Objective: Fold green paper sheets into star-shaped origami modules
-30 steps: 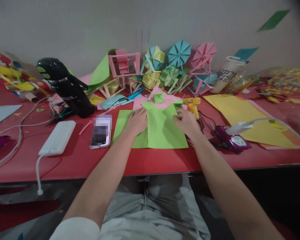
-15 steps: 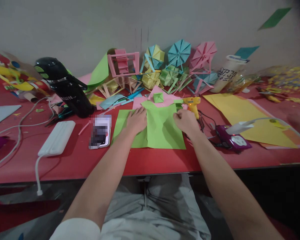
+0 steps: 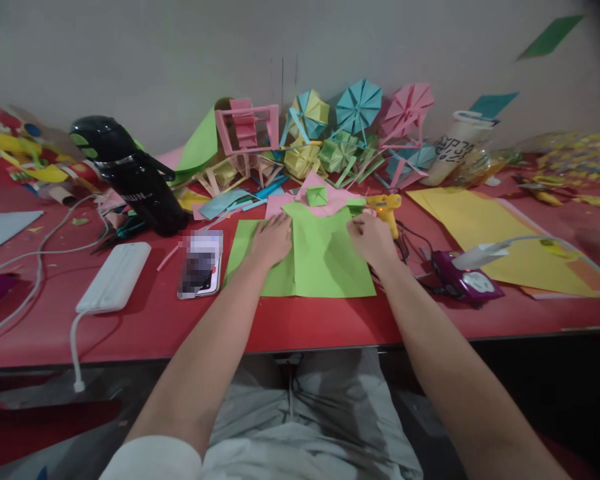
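Observation:
A sheet of green paper with a crease down its middle lies in front of me on the red table. My left hand rests flat on its left half, fingers stretched out and pointing away from me. At the upper right edge of the sheet, my right hand is closed on the paper, its fingers curled in a pinch. The sheet's right half rises a little off the table. Just beyond it sits a small folded green paper square on pink paper.
A yellow glue gun lies beyond my right hand, near a purple power strip. To the left are a phone, a white power bank and a black bottle. Folded paper wheels line the wall.
The green sheet's lower right corner has shifted slightly to the right. Both hands stay in nearly the same places.

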Available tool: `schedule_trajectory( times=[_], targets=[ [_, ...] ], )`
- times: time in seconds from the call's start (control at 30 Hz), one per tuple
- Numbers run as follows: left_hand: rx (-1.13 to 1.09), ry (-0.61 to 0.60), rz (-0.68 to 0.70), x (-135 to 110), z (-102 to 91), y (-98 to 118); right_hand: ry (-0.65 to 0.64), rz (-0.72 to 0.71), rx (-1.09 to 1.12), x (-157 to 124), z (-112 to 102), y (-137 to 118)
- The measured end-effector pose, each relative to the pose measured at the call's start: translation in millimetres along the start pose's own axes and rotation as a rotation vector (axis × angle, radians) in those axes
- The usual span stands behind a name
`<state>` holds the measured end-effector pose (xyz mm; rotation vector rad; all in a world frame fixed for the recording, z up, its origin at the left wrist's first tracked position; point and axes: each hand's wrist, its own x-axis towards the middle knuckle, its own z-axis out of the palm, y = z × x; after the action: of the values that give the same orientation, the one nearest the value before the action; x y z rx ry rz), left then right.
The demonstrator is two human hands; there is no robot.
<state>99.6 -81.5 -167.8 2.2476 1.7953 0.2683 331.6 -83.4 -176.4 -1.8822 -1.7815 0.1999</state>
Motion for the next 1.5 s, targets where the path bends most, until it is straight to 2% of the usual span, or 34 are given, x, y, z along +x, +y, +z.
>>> schedule_trajectory(
  times=[0.47, 1.5],
  targets=[
    [0.034, 0.007, 0.0, -0.5, -0.3, 1.2, -0.105, 0.085, -0.158, -6.8, -7.3, -15.1],
    [0.002, 0.007, -0.01, -0.4, 0.0, 1.2, -0.042, 0.002, -0.093, -8.6, -3.4, -3.2]
  ],
)
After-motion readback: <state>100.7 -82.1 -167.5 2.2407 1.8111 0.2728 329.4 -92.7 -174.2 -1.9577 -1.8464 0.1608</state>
